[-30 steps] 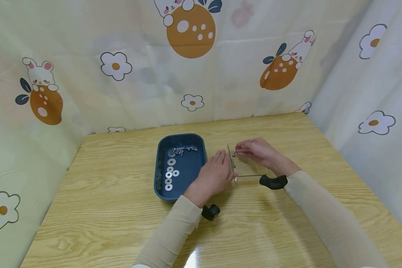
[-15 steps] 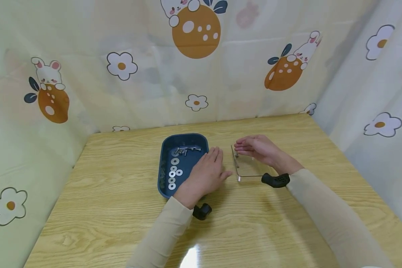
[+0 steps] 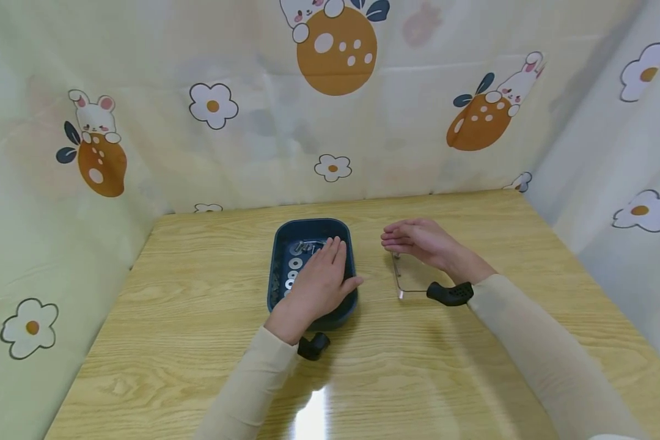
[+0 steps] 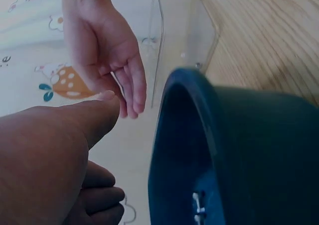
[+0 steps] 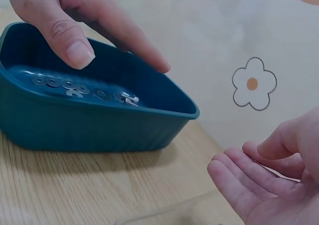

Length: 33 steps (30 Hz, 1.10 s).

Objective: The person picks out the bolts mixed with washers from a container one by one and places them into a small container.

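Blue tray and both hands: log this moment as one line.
left hand: above blue tray, fingers extended; right hand: near clear container; in tray: washers, screws

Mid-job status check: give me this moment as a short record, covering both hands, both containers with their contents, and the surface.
Left hand: over the blue tray, fingers straight, nothing visible in its grasp; contact with the rim unclear
Right hand: above the clear tray, fingers together, nothing visible in its grasp
Blue tray: holds flat washers and screws
Clear tray: right of the blue tray; small metal parts near its left edge, view partly blocked
Surface: wood-grain table
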Available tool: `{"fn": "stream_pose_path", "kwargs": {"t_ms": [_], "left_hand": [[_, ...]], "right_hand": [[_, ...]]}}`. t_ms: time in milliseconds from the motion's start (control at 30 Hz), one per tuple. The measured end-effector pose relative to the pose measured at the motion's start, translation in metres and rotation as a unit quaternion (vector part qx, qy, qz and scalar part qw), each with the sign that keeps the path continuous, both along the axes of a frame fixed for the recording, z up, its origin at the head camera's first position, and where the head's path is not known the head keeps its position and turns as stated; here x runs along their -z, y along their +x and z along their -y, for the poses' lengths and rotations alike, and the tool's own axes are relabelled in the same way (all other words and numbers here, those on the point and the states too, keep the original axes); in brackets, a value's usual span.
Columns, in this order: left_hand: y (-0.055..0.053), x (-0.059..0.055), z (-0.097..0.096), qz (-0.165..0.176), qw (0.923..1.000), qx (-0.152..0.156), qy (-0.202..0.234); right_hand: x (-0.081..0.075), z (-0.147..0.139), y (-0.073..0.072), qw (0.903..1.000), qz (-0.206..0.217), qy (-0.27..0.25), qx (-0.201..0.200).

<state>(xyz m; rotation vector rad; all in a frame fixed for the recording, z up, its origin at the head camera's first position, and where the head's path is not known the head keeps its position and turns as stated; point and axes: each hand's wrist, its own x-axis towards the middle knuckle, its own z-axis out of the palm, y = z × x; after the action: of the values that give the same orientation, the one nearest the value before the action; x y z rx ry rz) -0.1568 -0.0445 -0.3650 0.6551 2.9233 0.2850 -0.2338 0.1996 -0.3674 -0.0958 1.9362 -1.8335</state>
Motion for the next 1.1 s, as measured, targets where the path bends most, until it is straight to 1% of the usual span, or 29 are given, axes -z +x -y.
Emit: {"fn": "stream_pose_path", "kwargs": {"t_ms": [233,367,433,600,800,1000,1100], "left_hand": [[0.0,0.002,0.016,-0.002,0.9999,-0.012,-0.002],[0.002,0.005,0.025,-0.005,0.9998,-0.018,0.001],[0.004,0.006,0.031,-0.012,0.9998,-0.018,0.003],[0.008,0.008,0.044,-0.022,0.9995,-0.023,0.007],[0.011,0.009,0.058,-0.014,0.9992,-0.036,0.014],[0.013,0.01,0.07,0.001,0.9986,-0.05,0.019],[0.014,0.01,0.075,0.01,0.9979,-0.06,0.021]], "right_hand": [[0.002,0.012,-0.005,0.9999,0.002,-0.01,0.004],[0.004,0.02,-0.008,1.0,0.002,-0.006,0.002],[0.004,0.025,-0.01,1.0,0.001,-0.003,0.0],[0.003,0.039,-0.011,1.0,-0.001,-0.002,-0.002],[0.0,0.053,-0.014,0.9999,-0.006,0.003,-0.012],[0.0,0.067,-0.017,0.9996,-0.002,-0.016,-0.023],[0.001,0.076,-0.018,0.9994,-0.001,-0.016,-0.029]]}}
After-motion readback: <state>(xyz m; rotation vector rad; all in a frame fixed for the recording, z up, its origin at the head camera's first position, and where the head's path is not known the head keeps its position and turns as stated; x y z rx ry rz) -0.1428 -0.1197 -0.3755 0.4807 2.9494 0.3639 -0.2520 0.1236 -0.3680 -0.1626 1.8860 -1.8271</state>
